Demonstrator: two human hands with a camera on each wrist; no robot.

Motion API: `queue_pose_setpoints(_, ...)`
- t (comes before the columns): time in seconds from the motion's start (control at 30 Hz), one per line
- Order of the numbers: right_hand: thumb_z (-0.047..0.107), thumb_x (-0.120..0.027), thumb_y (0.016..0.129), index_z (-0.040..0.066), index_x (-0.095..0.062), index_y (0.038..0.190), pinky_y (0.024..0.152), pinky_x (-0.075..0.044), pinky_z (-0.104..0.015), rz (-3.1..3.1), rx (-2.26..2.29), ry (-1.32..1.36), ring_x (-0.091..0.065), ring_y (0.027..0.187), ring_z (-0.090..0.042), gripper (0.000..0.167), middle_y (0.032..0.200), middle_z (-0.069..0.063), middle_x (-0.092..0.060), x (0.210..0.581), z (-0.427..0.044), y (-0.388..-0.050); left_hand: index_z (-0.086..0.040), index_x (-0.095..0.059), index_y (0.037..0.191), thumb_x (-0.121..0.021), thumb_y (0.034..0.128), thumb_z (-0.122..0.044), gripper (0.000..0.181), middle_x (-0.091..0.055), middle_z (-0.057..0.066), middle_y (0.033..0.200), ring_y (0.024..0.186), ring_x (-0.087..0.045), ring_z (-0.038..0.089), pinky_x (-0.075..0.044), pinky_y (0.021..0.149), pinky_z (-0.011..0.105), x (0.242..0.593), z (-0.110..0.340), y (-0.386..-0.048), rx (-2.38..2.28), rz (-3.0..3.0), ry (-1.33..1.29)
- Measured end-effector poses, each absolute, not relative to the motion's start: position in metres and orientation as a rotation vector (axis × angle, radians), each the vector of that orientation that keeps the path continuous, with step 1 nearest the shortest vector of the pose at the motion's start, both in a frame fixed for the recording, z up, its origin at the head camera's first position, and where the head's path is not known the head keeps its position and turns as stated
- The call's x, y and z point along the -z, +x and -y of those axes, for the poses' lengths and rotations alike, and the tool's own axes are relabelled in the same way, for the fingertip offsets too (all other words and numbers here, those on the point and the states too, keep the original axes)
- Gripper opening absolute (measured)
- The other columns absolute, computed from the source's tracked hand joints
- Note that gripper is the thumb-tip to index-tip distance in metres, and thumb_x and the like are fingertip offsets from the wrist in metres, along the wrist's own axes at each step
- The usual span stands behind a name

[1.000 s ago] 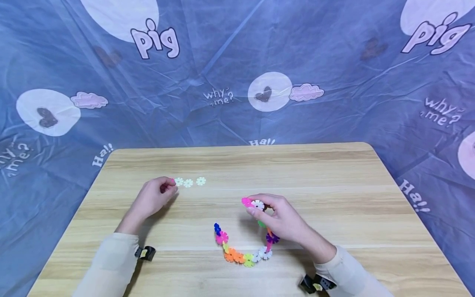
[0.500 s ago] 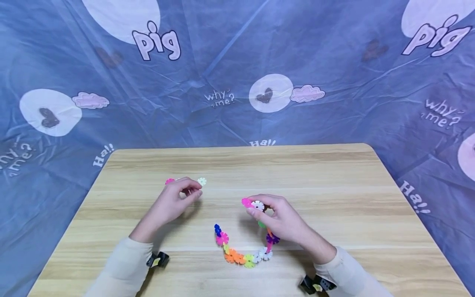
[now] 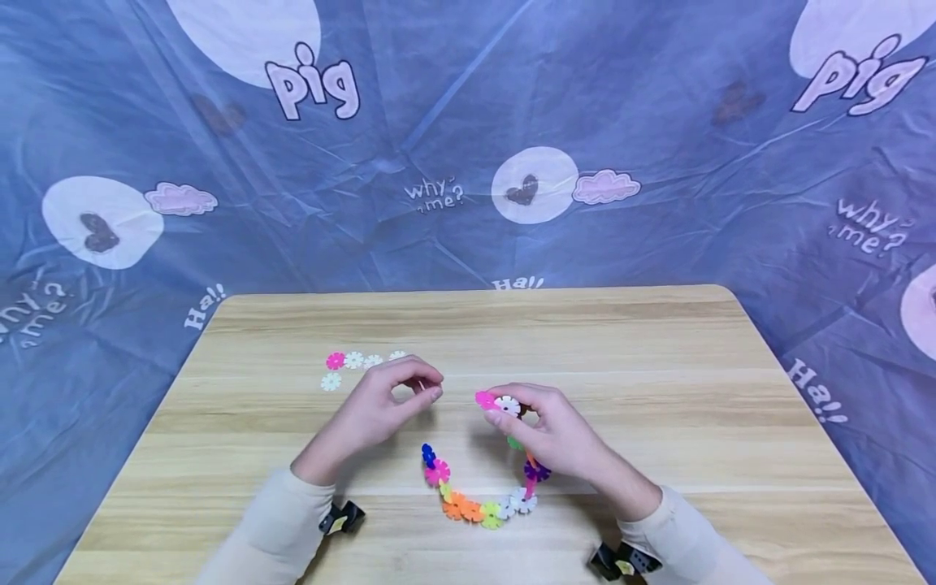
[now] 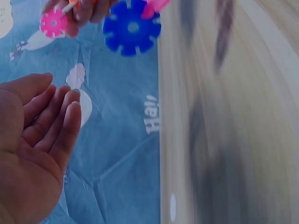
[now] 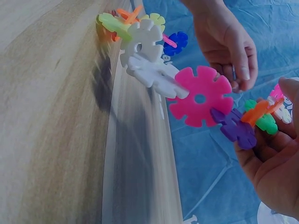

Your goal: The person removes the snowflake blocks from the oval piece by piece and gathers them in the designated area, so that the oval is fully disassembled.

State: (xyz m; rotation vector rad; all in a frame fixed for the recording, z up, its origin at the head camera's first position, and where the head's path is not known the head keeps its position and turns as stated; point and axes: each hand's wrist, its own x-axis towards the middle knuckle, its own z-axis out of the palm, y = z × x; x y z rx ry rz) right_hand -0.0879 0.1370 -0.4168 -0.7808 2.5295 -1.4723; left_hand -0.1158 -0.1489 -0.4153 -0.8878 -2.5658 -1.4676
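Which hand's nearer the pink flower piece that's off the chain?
Left. The left hand is right of and below the pink piece in the head view; the right hand, holding the chain, is farther right.

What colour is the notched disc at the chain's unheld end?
Blue; the left wrist view shows this disc best.

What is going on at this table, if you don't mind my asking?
A person is handling a chain of interlocked, multicoloured flower discs. The right hand holds it near its pink-and-white end, and the chain curves round to a blue end. The left hand hovers nearby, fingertips close to the thumb; a thin pale edge seems to show between them, too small to identify. A loose pink disc and four white discs lie on the wood-grain table, toward the person's left.
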Motion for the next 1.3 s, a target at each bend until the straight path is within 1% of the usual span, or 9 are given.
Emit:
queue_pose_setpoints(0.23,0.027,-0.068,0.108,0.014,-0.074,0.134,0.079,-0.061,-0.032,-2.531,1.475,-0.786,-0.069,0.088,-0.006,0.03,0.118,-0.007,-0.08,0.417,-0.137,-0.088,-0.009,-0.078,0.113,-0.077,0.0988,-0.006,0.014,-0.077,0.002,0.104,0.093,-0.07,0.01,-0.063,0.087,0.028,0.414,0.134,-0.114,1.536,2.467,-1.017)
queue_pose_setpoints(0.4,0.024,-0.068,0.108,0.012,-0.074,0.135,0.078,-0.062,-0.032,-2.524,1.491,-0.816,-0.069,0.086,-0.006,0.03,0.116,-0.008,-0.08,0.417,-0.137,-0.089,-0.009,-0.078,0.112,-0.078,0.0978,-0.005,0.015,-0.076,0.004,0.104,0.095,-0.07,0.01,-0.063,0.087,0.028,0.416,0.127,-0.114,1.548,2.405,-1.077)
queue_pose_setpoints(0.63,0.024,-0.068,0.108,0.013,-0.075,0.133,0.079,-0.061,-0.032,-2.517,1.501,-0.831,-0.068,0.088,-0.006,0.029,0.118,-0.01,-0.08,0.417,-0.137,-0.089,-0.004,-0.076,0.112,-0.077,0.0971,-0.001,0.015,-0.076,0.007,0.105,0.094,-0.071,0.014,-0.063,0.086,0.029,0.418,0.119,-0.114,1.545,2.293,-1.176)
queue_pose_setpoints(0.77,0.023,-0.068,0.108,0.014,-0.075,0.133,0.079,-0.06,-0.031,-2.519,1.504,-0.841,-0.068,0.089,-0.006,0.028,0.119,-0.009,-0.08,0.417,-0.136,-0.089,-0.005,-0.076,0.112,-0.078,0.0947,0.003,0.019,-0.075,0.008,0.106,0.093,-0.071,0.017,-0.064,0.084,0.029,0.419,0.115,-0.115,1.539,2.22,-1.22)
queue_pose_setpoints(0.93,0.022,-0.067,0.108,0.016,-0.076,0.132,0.08,-0.06,-0.031,-2.52,1.507,-0.859,-0.068,0.089,-0.006,0.026,0.121,-0.004,-0.08,0.417,-0.136,-0.09,-0.005,-0.077,0.111,-0.078,0.0935,0.006,0.02,-0.075,0.009,0.106,0.092,-0.071,0.018,-0.064,0.082,0.029,0.42,0.112,-0.115,1.535,2.161,-1.267)
queue_pose_setpoints(1.07,0.023,-0.067,0.108,0.016,-0.076,0.132,0.077,-0.059,-0.031,-2.513,1.506,-0.847,-0.067,0.087,-0.007,0.026,0.121,-0.006,-0.08,0.417,-0.136,-0.09,-0.005,-0.077,0.109,-0.078,0.0927,0.007,0.02,-0.075,0.009,0.105,0.092,-0.072,0.019,-0.064,0.081,0.029,0.421,0.111,-0.116,1.524,2.136,-1.279)
queue_pose_setpoints(1.13,0.024,-0.067,0.108,0.016,-0.076,0.132,0.074,-0.058,-0.031,-2.506,1.507,-0.829,-0.065,0.085,-0.008,0.027,0.119,-0.007,-0.08,0.417,-0.136,-0.09,-0.006,-0.078,0.108,-0.079,0.092,0.008,0.021,-0.076,0.009,0.106,0.093,-0.072,0.019,-0.064,0.083,0.029,0.421,0.11,-0.116,1.508,2.13,-1.278)
queue_pose_setpoints(1.2,0.024,-0.068,0.108,0.017,-0.076,0.133,0.072,-0.058,-0.031,-2.504,1.504,-0.812,-0.064,0.084,-0.008,0.027,0.119,-0.006,-0.08,0.417,-0.136,-0.09,-0.006,-0.078,0.107,-0.079,0.0911,0.009,0.022,-0.077,0.009,0.106,0.093,-0.073,0.019,-0.064,0.083,0.028,0.422,0.11,-0.117,1.485,2.12,-1.285)
queue_pose_setpoints(1.3,0.024,-0.07,0.107,0.016,-0.075,0.133,0.076,-0.058,-0.03,-2.507,1.504,-0.801,-0.066,0.088,-0.007,0.028,0.123,-0.004,-0.079,0.418,-0.137,-0.089,-0.005,-0.078,0.106,-0.08,0.0897,0.009,0.022,-0.078,0.009,0.106,0.096,-0.074,0.02,-0.064,0.088,0.029,0.422,0.111,-0.118,1.427,2.104,-1.3)
